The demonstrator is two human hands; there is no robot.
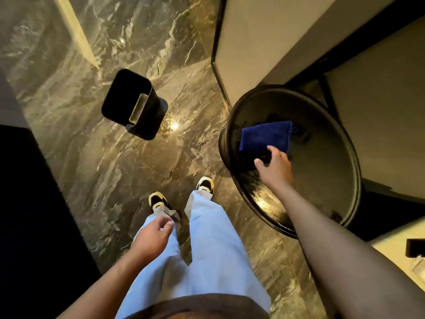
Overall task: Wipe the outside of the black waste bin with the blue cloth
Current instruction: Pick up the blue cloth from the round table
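The black waste bin (134,104) stands on the marble floor ahead of my feet, a squarish tub with a pale panel showing inside its rim. The blue cloth (264,137) lies folded flat on a round black table (333,157) to my right. My right hand (274,168) hovers over the table with fingers apart, its fingertips touching or just short of the cloth's near edge. My left hand (153,238) hangs loosely above my left thigh, fingers half curled, holding nothing.
Glossy brown marble floor (103,157) with bright light reflections lies between me and the bin. A pale cabinet (264,42) with dark trim rises behind the round table. A dark mass (27,215) fills the left side. My shoes are just short of the bin.
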